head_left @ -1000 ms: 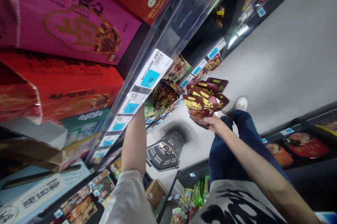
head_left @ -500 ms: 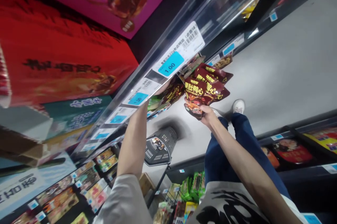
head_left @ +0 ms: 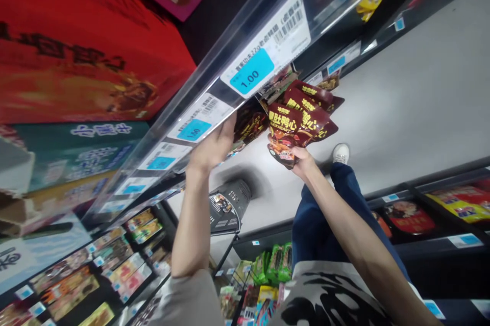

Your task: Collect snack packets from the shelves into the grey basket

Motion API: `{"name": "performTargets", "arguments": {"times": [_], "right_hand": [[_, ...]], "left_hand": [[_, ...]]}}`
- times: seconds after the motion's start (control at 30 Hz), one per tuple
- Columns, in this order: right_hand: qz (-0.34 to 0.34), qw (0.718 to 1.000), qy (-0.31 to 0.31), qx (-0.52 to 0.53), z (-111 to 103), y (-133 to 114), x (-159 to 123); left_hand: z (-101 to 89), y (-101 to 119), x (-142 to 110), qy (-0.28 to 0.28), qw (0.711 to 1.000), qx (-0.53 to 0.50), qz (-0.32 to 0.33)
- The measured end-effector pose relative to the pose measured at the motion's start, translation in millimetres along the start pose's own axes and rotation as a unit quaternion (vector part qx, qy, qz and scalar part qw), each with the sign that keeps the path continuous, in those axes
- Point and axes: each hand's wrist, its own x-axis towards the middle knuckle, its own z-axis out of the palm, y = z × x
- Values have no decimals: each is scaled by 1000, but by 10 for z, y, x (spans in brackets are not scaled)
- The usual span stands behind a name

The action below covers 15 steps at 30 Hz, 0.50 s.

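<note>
My right hand [head_left: 303,160] is closed round the bottom of a fanned bunch of dark red snack packets [head_left: 302,118] with yellow lettering, held up beside the shelf. My left hand [head_left: 213,145] reaches under the clear shelf edge [head_left: 214,78] with its price tags. Its fingers curl at the dark packets hanging there [head_left: 250,126]; what they grip, if anything, is hidden.
Red, magenta and green boxes [head_left: 84,60] fill the shelf above. A grey shopping basket [head_left: 226,206] with a packet in it stands on the pale floor [head_left: 413,86]. Lower shelves with packets [head_left: 126,259] run at left, another shelf row [head_left: 440,208] at right.
My left hand has drawn back into view from behind the shelf edge. My right hand has brought the fanned packets up and closer to the shelf. The view has tilted upward.
</note>
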Motion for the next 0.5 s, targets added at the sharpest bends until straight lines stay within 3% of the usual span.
{"name": "performTargets", "arguments": {"times": [0.03, 0.1, 0.17, 0.2, 0.27, 0.33, 0.4, 0.5], "right_hand": [[1, 1000, 1, -2, -1, -3, 0], [3, 1000, 0, -3, 8, -14, -1], [3, 1000, 1, -3, 22, -33, -4], [3, 1000, 1, -6, 28, -45, -6], [4, 1000, 2, -17, 27, -79, -14], [2, 999, 11, -37, 1, -132, -19], [0, 998, 26, -63, -52, -213, -16], [15, 995, 29, -98, -169, -395, -2]], "left_hand": [[39, 82, -204, 38, 999, -18, -11], [260, 218, -645, 191, 978, -74, -37], [634, 305, -1014, 366, 919, -127, -71], [848, 333, -1132, 398, 898, -156, -101], [1253, 366, -1197, 352, 893, -227, -165], [1548, 378, -1074, 299, 892, -256, -219], [1708, 387, -880, 296, 884, -250, -263], [1803, 455, -666, 316, 870, -245, -288]]}}
